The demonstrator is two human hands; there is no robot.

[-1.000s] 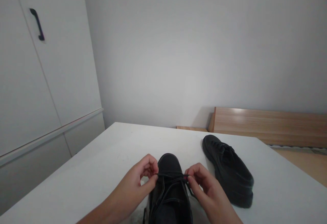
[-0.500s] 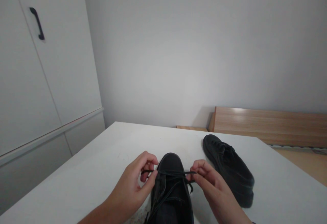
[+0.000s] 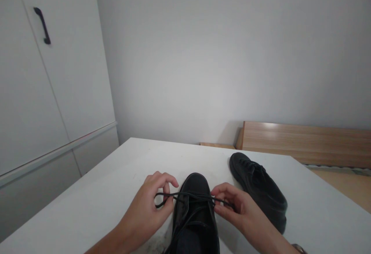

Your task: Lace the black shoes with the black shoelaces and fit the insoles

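A black shoe (image 3: 195, 182) lies toe-away in front of me, its heel end cut off by the bottom of the view. Across its upper run the black shoelaces (image 3: 188, 195), stretched sideways between my hands. On the left side my left hand (image 3: 158, 196) pinches a loop of lace between thumb and fingers. At the opposite side my right hand (image 3: 230, 203) grips another stretch of lace, which passes into its curled fingers. The tips of the right fingers are close to the shoe's edge.
A second black shoe (image 3: 261, 188) sits on the white table (image 3: 101, 203), to the right of my right hand. Behind the table are a wooden board (image 3: 304, 140) and a grey wall. A white cabinet (image 3: 60, 76) with a dark handle (image 3: 42, 26) stands at left.
The lace loop at my left hand is larger and more visible. My right hand has turned slightly, and the lace in it reaches farther right. The shoes have hardly moved.
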